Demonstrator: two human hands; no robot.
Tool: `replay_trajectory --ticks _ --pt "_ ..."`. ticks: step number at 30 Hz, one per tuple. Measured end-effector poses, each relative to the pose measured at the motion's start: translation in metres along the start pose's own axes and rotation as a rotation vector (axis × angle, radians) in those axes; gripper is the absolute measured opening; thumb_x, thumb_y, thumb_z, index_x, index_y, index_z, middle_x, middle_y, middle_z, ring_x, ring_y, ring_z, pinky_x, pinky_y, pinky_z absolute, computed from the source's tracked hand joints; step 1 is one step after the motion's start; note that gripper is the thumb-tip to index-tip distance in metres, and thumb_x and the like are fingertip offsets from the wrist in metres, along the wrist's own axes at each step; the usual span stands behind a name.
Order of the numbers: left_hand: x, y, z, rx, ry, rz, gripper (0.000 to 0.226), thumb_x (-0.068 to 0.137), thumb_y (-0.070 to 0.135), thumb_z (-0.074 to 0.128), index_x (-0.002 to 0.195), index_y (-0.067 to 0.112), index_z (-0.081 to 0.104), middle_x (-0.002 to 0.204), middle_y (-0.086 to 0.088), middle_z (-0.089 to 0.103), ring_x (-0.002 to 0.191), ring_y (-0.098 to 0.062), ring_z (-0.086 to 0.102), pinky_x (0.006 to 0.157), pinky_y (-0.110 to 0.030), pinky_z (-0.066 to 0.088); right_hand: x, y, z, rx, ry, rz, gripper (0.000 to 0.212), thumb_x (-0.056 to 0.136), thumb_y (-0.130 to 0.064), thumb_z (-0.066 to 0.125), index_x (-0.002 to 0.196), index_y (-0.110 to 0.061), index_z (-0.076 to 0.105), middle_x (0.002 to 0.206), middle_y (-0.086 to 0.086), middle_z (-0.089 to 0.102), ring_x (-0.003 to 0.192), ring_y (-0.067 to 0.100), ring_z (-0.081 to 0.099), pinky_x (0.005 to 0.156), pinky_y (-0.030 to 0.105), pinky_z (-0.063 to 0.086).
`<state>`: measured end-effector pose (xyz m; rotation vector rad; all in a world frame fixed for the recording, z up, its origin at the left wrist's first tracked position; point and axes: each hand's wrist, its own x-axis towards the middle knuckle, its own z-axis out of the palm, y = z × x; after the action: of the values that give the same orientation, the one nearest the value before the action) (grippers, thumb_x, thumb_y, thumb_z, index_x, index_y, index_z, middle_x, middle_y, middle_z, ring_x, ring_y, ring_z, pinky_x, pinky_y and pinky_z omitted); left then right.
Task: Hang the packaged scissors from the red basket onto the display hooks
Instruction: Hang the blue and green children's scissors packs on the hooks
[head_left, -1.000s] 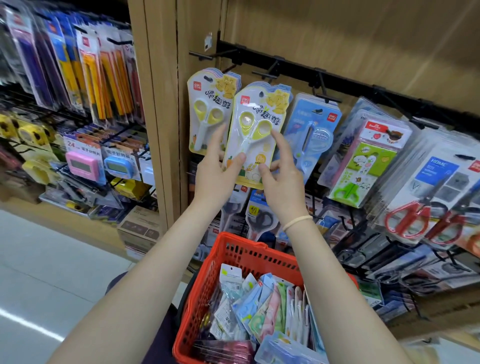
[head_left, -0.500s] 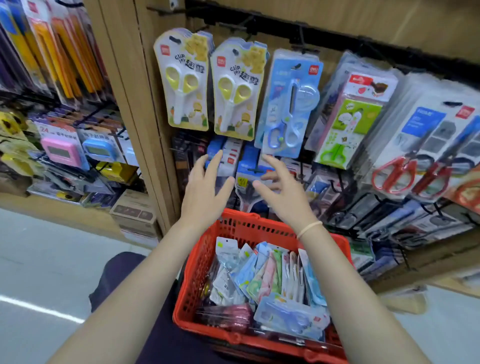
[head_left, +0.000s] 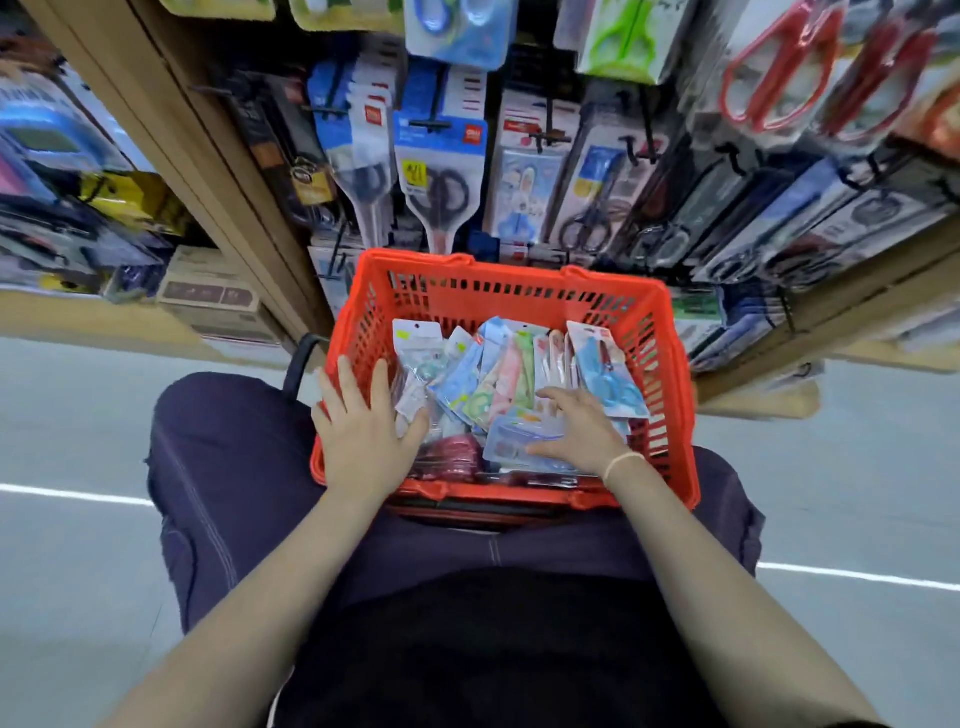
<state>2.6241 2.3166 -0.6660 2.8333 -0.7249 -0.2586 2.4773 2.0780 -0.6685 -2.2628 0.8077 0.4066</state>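
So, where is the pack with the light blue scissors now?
In the head view, the light blue scissors pack leans inside the red plastic basket, at its right side, just beyond the right hand.

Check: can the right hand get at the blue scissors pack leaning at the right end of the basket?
Probably yes. The right hand rests open on packs inside the red basket, and the blue scissors pack stands beside its fingers, top edge exposed, with nothing over it.

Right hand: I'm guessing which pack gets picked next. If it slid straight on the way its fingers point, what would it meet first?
The right hand lies flat on a pale blue pack, fingers pointing left. Straight on, they would probably meet the dark red pack, then the left hand; depth is unclear.
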Motion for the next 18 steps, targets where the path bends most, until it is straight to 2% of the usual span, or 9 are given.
replay_trajectory --ticks 2,5,8,10,12,14,16,18 --pt "-0.001 0.0 0.001 -0.001 0.006 0.001 0.081 0.09 0.063 0.04 0.146 0.006 0.05 0.152 -0.035 0.04 0.141 -0.06 0.031 0.098 -0.07 0.041 0.004 0.002 0.008 -0.068 0.045 0.017 0.076 0.075 -0.041 0.087 0.139 -0.016 0.054 0.128 0.012 0.048 0.124 0.027 0.044 0.111 0.036 0.035" --pt "0.0 -0.002 0.004 -0.004 0.026 0.012 0.081 0.091 0.064 0.038 0.148 0.007 0.048 0.153 -0.032 0.041 0.143 -0.059 0.027 0.101 -0.072 0.038 0.008 0.005 0.015 -0.187 -0.043 0.056 0.064 0.086 -0.037 0.078 0.141 -0.014 0.053 0.141 0.01 0.055 0.132 0.028 0.05 0.11 0.036 0.037" --pt "0.0 -0.002 0.005 0.008 0.04 0.009 0.082 0.091 0.065 0.037 0.148 0.007 0.048 0.154 -0.03 0.041 0.144 -0.059 0.025 0.102 -0.073 0.036 0.01 0.0 0.018 -0.129 -0.048 0.037 0.045 0.086 -0.025 0.077 0.125 -0.01 0.062 0.128 0.009 0.064 0.119 0.028 0.057 0.093 0.031 0.042" --pt "0.0 -0.001 0.005 0.0 0.047 0.01 0.082 0.09 0.065 0.038 0.148 0.007 0.048 0.154 -0.03 0.041 0.144 -0.059 0.025 0.102 -0.073 0.035 0.01 -0.008 0.02 -0.067 -0.026 -0.009 0.038 0.085 -0.02 0.077 0.119 -0.009 0.064 0.116 0.008 0.064 0.109 0.027 0.058 0.08 0.028 0.037" --pt "0.0 -0.001 0.005 -0.011 0.043 0.014 0.082 0.09 0.065 0.038 0.148 0.007 0.048 0.154 -0.029 0.041 0.145 -0.059 0.024 0.102 -0.074 0.034 0.009 -0.02 0.019 0.035 0.021 -0.034 0.032 0.085 -0.016 0.075 0.115 -0.009 0.064 0.104 0.002 0.06 0.096 0.021 0.054 0.074 0.026 0.032" --pt "0.001 -0.002 0.007 -0.022 0.041 0.017 0.084 0.089 0.067 0.038 0.148 0.007 0.047 0.154 -0.029 0.041 0.146 -0.058 0.023 0.102 -0.074 0.034 0.009 -0.03 0.014 0.188 0.091 -0.045 0.024 0.087 -0.015 0.073 0.108 -0.01 0.063 0.097 0.003 0.059 0.088 0.019 0.051 0.072 0.029 0.033" --pt "0.001 -0.003 0.008 -0.06 0.043 0.012 0.088 0.088 0.07 0.036 0.15 0.009 0.045 0.157 -0.027 0.038 0.148 -0.056 0.02 0.105 -0.073 0.031 0.006 -0.041 0.003 0.437 0.162 -0.06 0.017 0.091 -0.014 0.071 0.105 -0.011 0.062 0.099 0.005 0.064 0.088 0.02 0.056 0.074 0.032 0.041" --pt "0.002 -0.001 0.003 -0.141 0.052 -0.012 0.094 0.084 0.075 0.035 0.152 0.01 0.043 0.16 -0.024 0.034 0.152 -0.051 0.015 0.112 -0.07 0.024 0.003 -0.052 -0.007 0.699 0.196 -0.054 0.016 0.096 -0.015 0.067 0.111 -0.013 0.064 0.108 0.001 0.069 0.096 0.018 0.064 0.085 0.035 0.051"
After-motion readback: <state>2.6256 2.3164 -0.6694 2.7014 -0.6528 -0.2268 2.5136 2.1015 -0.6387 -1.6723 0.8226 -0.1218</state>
